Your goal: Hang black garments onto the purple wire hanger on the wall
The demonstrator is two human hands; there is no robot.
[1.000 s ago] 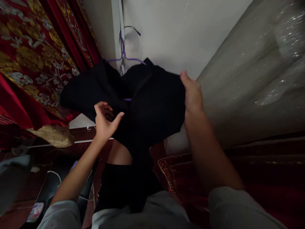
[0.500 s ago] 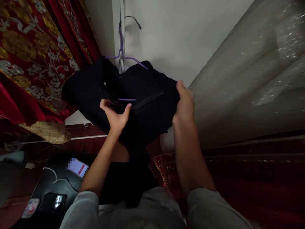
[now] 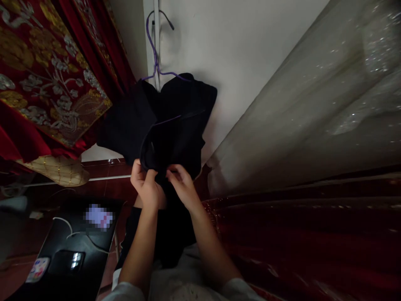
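Note:
A black garment [image 3: 171, 125] hangs on a purple wire hanger [image 3: 154, 54] hooked on the white wall. My left hand [image 3: 145, 187] and my right hand [image 3: 181, 186] meet at its lower front, just below the neck opening. Both hands pinch the black cloth with curled fingers, close together. The garment's lower part drapes down between my forearms over my lap.
A red and gold patterned curtain [image 3: 46, 75] hangs at the left. A sheer glittery drape [image 3: 313, 108] falls at the right over a dark red surface [image 3: 297, 238]. A black table [image 3: 62, 259] at lower left carries phones [image 3: 66, 261] and a white cable [image 3: 67, 228].
My right hand let go of the garment's right shoulder and came down to the middle. My left hand dropped lower too. Both now grip the front together.

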